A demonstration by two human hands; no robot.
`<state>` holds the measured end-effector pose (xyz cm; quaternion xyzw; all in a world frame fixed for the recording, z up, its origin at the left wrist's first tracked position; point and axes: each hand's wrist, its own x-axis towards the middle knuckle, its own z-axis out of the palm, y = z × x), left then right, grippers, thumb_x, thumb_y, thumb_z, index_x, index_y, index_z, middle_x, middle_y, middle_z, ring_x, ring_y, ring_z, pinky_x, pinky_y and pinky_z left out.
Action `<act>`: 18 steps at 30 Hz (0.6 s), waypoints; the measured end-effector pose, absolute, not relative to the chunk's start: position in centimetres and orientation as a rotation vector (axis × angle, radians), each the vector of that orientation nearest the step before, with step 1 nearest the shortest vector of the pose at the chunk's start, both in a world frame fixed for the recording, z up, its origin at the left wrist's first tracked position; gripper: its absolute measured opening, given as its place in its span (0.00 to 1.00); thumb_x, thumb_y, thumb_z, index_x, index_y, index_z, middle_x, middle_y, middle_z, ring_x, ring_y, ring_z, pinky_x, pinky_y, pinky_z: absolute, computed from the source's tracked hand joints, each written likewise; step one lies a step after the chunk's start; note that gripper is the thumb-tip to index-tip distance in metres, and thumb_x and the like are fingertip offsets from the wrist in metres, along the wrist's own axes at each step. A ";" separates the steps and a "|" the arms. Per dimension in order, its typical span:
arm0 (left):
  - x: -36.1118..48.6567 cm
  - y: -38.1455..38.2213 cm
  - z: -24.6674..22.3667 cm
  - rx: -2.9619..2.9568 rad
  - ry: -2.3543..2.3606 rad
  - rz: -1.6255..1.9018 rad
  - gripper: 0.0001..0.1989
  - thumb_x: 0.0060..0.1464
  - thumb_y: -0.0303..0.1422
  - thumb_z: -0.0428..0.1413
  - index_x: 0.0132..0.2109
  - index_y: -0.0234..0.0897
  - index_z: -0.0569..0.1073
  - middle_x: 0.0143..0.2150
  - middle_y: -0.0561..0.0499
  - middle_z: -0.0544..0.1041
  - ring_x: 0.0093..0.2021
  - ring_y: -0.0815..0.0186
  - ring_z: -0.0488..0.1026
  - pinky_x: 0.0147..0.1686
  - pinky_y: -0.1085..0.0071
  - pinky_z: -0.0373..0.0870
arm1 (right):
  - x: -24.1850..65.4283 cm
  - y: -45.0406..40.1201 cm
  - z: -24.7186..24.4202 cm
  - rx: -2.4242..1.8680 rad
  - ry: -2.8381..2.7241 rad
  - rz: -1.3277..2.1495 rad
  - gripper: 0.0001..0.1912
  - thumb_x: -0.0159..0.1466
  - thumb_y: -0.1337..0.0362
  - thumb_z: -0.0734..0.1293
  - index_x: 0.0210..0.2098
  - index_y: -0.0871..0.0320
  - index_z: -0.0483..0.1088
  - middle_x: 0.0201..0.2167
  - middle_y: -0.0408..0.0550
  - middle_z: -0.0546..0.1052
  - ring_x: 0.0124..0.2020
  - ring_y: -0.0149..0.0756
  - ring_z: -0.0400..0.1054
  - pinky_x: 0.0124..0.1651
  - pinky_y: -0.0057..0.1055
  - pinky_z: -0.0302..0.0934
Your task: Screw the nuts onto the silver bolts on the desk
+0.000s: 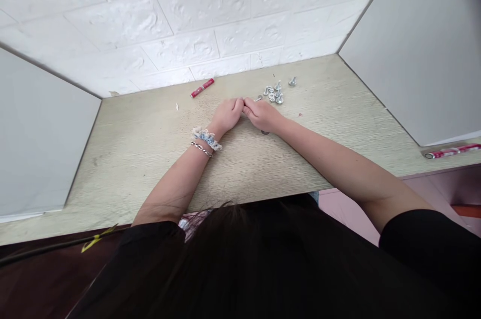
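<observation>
My left hand [227, 113] and my right hand [262, 113] meet over the middle of the pale wooden table [150, 133], fingers closed and fingertips together. Whatever may be between the fingertips is too hidden to make out. Just beyond my right hand lies a small metal piece [259, 97], and a round flat disc [265, 132] shows partly under its near side. A cluster of silver bolts and washers [278, 93] rests behind and to the right of that hand. One more bolt [292, 81] lies apart from them. My left wrist wears a scrunchie and a chain bracelet.
A red tube [202, 87] lies near the white brick-pattern wall [195, 48], with a small white scrap [177, 106] to its left. Grey panels [41, 133] bound both sides. Another red tube [453, 151] lies at the right front edge. A black cable [48, 247] runs lower left.
</observation>
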<state>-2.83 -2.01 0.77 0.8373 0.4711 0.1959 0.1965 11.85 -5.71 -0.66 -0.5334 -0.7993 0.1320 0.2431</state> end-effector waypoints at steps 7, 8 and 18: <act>-2.8 -2.0 0.8 2.342 1.353 0.527 0.22 0.66 0.33 0.37 0.28 0.36 0.68 0.30 0.48 0.74 0.34 0.64 0.69 0.37 0.67 0.61 | 11.7 -5.7 -0.3 -1.428 -2.150 0.413 0.14 0.68 0.59 0.52 0.37 0.58 0.64 0.31 0.51 0.76 0.30 0.39 0.65 0.36 0.33 0.53; -2.8 -1.9 0.8 2.345 1.350 0.525 0.22 0.66 0.33 0.36 0.28 0.36 0.68 0.30 0.47 0.75 0.34 0.64 0.70 0.37 0.67 0.61 | 11.8 -5.8 -0.2 -1.419 -2.144 0.427 0.14 0.68 0.59 0.52 0.36 0.58 0.64 0.31 0.51 0.75 0.30 0.39 0.65 0.35 0.33 0.53; -2.7 -1.9 0.8 2.356 1.366 0.477 0.22 0.66 0.34 0.36 0.29 0.37 0.68 0.31 0.48 0.75 0.34 0.64 0.69 0.37 0.68 0.60 | 11.7 -5.6 -0.5 -1.429 -2.141 0.409 0.08 0.59 0.65 0.57 0.37 0.58 0.66 0.31 0.51 0.76 0.30 0.39 0.64 0.35 0.33 0.53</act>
